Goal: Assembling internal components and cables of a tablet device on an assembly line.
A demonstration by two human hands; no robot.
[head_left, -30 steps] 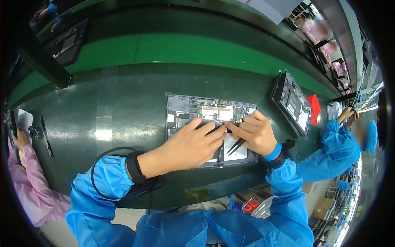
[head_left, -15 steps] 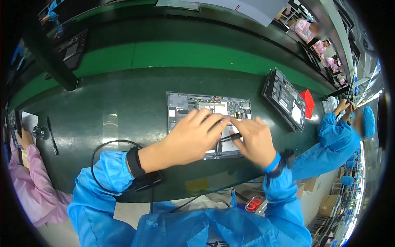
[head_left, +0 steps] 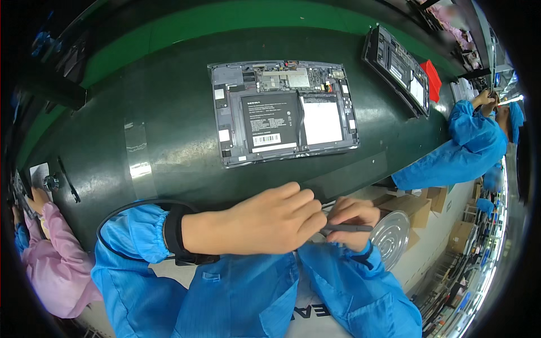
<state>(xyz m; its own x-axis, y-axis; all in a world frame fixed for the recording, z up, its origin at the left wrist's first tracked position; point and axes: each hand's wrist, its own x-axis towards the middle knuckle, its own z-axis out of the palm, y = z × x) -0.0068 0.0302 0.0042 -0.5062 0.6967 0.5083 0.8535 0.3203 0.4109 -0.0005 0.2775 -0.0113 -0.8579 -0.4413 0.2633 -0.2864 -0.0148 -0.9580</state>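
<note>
My right hand [head_left: 355, 222] is closed on dark, slim tweezers [head_left: 350, 228], just past the table's near edge. Beside it, my left hand [head_left: 262, 219] is curled with the knuckles up, its fingers meeting the tweezers' other end; whatever its fingertips pinch is hidden. A black strap circles my left wrist. Farther off on the table lies an opened tablet-like device [head_left: 230, 117], its insides facing up. It shows a black battery [head_left: 270, 115], a silvery white panel [head_left: 322, 121] and a circuit board [head_left: 282, 80] along the far side. Neither hand touches it.
A second opened device [head_left: 399, 73] stands at the far right beside a red object [head_left: 431, 80]. To the left lie a black pen-like tool [head_left: 69, 180] and a small round metal piece [head_left: 51, 182]. Co-workers in pink [head_left: 59, 256] and blue [head_left: 451, 155] sit at either side.
Both hands have drawn back from over the opened device toward my body, the tweezers still in the right. The battery is now uncovered to view. The view has also shifted.
</note>
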